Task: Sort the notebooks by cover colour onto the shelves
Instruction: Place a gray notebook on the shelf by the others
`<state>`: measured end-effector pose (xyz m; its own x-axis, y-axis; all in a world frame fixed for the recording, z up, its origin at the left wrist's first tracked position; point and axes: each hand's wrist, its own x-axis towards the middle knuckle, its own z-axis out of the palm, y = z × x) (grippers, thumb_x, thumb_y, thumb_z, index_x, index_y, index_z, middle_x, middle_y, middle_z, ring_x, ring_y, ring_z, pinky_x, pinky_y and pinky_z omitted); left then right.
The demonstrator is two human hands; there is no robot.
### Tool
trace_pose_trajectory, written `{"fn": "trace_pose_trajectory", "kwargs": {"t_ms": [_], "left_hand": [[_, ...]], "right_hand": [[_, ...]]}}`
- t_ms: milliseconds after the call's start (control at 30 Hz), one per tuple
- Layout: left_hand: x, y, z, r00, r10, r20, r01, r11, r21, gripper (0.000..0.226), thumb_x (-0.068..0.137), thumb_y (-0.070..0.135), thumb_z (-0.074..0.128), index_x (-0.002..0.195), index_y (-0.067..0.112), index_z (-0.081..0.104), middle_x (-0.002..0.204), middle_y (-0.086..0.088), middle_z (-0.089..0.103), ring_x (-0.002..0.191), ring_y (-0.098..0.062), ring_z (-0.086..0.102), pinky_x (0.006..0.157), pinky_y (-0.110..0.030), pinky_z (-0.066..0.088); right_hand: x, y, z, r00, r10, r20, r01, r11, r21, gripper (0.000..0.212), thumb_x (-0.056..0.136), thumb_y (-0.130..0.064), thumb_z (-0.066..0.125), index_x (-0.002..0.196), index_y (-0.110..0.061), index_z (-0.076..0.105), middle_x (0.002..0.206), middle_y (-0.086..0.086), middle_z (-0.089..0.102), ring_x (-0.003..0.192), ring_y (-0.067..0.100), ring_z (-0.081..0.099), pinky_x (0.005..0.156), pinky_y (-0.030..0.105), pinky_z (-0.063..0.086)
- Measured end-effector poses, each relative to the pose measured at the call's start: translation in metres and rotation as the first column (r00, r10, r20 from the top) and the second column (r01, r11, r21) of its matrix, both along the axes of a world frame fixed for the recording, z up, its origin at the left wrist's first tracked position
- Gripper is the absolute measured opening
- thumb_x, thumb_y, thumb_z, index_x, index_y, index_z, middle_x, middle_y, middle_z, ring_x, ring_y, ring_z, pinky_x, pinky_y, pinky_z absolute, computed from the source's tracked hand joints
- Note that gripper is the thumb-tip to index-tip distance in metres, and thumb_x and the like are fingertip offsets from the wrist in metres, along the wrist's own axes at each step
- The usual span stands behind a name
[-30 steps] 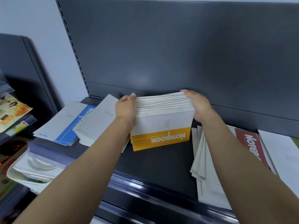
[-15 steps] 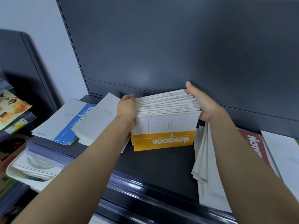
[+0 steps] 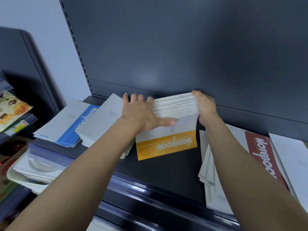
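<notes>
A thick stack of yellow-covered notebooks (image 3: 166, 144) stands on its edge on the dark shelf (image 3: 166, 174), leaning back toward the rear panel. My left hand (image 3: 140, 115) lies flat against the stack's left side, fingers straight and spread upward, thumb across the front cover. My right hand (image 3: 205, 107) grips the stack's upper right edge, fingers curled over the top. A blue notebook (image 3: 78, 125) lies at the left under a pile of pale-backed notebooks (image 3: 101, 119). A red notebook (image 3: 263, 157) lies at the right, partly behind my right forearm.
White-backed notebooks (image 3: 209, 172) fan out under my right arm, with more white covers (image 3: 293, 157) at the far right. The shelf's glossy front rail (image 3: 150, 195) runs below my arms. A side rack at the left holds magazines (image 3: 11, 110), with papers (image 3: 33, 170) lower down.
My left hand has let go of the stack's left edge and spread its fingers, the thumb now on the front cover. The right hand has shifted to the upper right corner.
</notes>
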<state>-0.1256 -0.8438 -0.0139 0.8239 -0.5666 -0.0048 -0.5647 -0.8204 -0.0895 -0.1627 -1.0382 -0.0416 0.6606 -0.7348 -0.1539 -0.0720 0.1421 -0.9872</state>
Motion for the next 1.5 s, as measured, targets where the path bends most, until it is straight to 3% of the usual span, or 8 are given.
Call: {"fn": "trace_pose_trajectory", "kwargs": {"t_ms": [167, 533, 633, 833, 967, 1133, 1333, 1500], "left_hand": [[-0.001, -0.028, 0.008, 0.99, -0.141, -0.025, 0.143, 0.986, 0.088, 0.1, 0.068, 0.054, 0.074, 0.141, 0.008, 0.023, 0.13, -0.009, 0.037, 0.124, -0.028, 0.037, 0.1, -0.04, 0.034], [-0.005, -0.046, -0.004, 0.977, -0.201, 0.065, 0.209, 0.963, -0.172, 0.068, 0.072, 0.043, 0.071, 0.126, 0.013, 0.042, 0.123, -0.008, 0.049, 0.115, -0.027, 0.047, 0.092, -0.039, 0.037], [-0.007, -0.049, -0.003, 0.979, -0.197, 0.05, 0.203, 0.966, -0.163, 0.078, 0.072, 0.05, 0.069, 0.133, 0.014, 0.036, 0.127, -0.008, 0.044, 0.119, -0.027, 0.042, 0.097, -0.041, 0.033], [-0.009, -0.039, 0.002, 0.973, -0.211, -0.09, 0.205, 0.976, -0.073, 0.104, 0.067, 0.062, 0.069, 0.148, 0.022, 0.017, 0.137, -0.005, 0.035, 0.128, -0.028, 0.034, 0.103, -0.043, 0.029], [0.004, -0.001, 0.002, 0.961, -0.164, -0.225, 0.097, 0.955, -0.281, 0.1, 0.068, 0.053, 0.075, 0.147, 0.028, 0.021, 0.137, -0.005, 0.036, 0.131, -0.026, 0.03, 0.105, -0.042, 0.03], [0.006, 0.029, -0.023, 0.843, -0.36, -0.399, -0.136, 0.575, -0.807, 0.093, 0.062, 0.03, 0.087, 0.14, 0.031, 0.035, 0.131, 0.008, 0.039, 0.121, -0.011, 0.04, 0.098, -0.023, 0.039], [-0.007, 0.003, -0.056, 0.852, -0.313, -0.42, -0.429, 0.043, -0.902, 0.061, 0.07, 0.045, 0.074, 0.124, 0.028, 0.051, 0.128, 0.005, 0.048, 0.118, -0.011, 0.049, 0.103, -0.031, 0.041], [-0.008, -0.025, -0.053, 0.912, -0.143, -0.384, -0.395, -0.063, -0.916, 0.015, 0.096, 0.022, 0.049, 0.11, 0.025, 0.057, 0.119, 0.005, 0.038, 0.119, -0.012, 0.042, 0.111, -0.029, 0.029]], "right_hand": [[-0.008, -0.001, 0.0, 1.0, 0.02, -0.009, -0.02, 1.0, 0.005, 0.02, 0.088, -0.023, 0.061, 0.07, -0.015, 0.059, 0.066, 0.0, 0.059, 0.06, 0.016, 0.057, 0.057, 0.024, 0.044], [-0.032, -0.015, -0.001, 0.929, 0.336, 0.154, -0.333, 0.942, -0.045, 0.033, 0.09, -0.041, 0.059, 0.114, -0.019, 0.061, 0.098, -0.003, 0.065, 0.092, 0.011, 0.062, 0.08, 0.027, 0.049], [-0.032, -0.017, -0.006, 0.948, 0.294, 0.121, -0.279, 0.952, -0.123, 0.037, 0.078, -0.049, 0.067, 0.113, -0.037, 0.064, 0.12, -0.006, 0.064, 0.11, 0.012, 0.061, 0.091, 0.03, 0.049], [-0.03, -0.01, -0.018, 0.995, 0.051, 0.087, -0.044, 0.996, -0.081, 0.01, 0.089, -0.026, 0.065, 0.095, -0.029, 0.071, 0.104, -0.005, 0.069, 0.102, 0.016, 0.064, 0.086, 0.031, 0.053], [-0.021, -0.01, -0.013, 0.995, 0.056, 0.079, -0.051, 0.996, -0.066, 0.015, 0.092, -0.024, 0.059, 0.098, -0.032, 0.071, 0.107, -0.004, 0.069, 0.097, 0.015, 0.064, 0.085, 0.032, 0.053], [-0.013, -0.008, -0.008, 0.998, 0.039, 0.057, -0.038, 0.999, -0.015, 0.02, 0.093, -0.021, 0.054, 0.097, -0.032, 0.07, 0.108, 0.0, 0.069, 0.095, 0.019, 0.065, 0.078, 0.033, 0.053], [-0.017, -0.007, -0.005, 0.987, 0.124, 0.103, -0.134, 0.986, 0.099, 0.023, 0.096, -0.027, 0.052, 0.115, -0.026, 0.065, 0.104, -0.002, 0.067, 0.086, 0.015, 0.065, 0.072, 0.03, 0.054], [-0.036, -0.021, -0.001, 0.968, 0.235, 0.083, -0.246, 0.958, 0.146, 0.041, 0.093, -0.044, 0.052, 0.12, -0.016, 0.064, 0.112, 0.004, 0.069, 0.099, 0.021, 0.067, 0.081, 0.035, 0.055]]}}
